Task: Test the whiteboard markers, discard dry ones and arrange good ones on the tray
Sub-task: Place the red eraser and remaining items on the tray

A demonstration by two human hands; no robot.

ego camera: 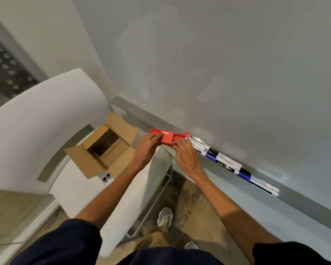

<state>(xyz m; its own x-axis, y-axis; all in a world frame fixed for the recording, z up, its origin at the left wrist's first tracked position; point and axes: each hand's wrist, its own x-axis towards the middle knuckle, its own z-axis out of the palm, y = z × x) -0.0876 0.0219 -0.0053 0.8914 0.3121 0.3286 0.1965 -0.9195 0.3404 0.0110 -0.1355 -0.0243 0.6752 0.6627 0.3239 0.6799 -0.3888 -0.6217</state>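
A red board eraser [165,138] lies on the grey tray [302,196] under the whiteboard [218,64]. My left hand [147,148] rests on the eraser's left end, fingers curled over it. My right hand [184,152] pinches its right end. Several white markers [225,162] with black and blue caps lie end to end in a row along the tray, to the right of the eraser. A red-capped marker [185,134] peeks out just behind the eraser.
An open cardboard box [103,146] stands on a white chair seat to the left. White chair backs [46,119] rise around it. A chair frame, patterned floor and my shoes [164,216] are below.
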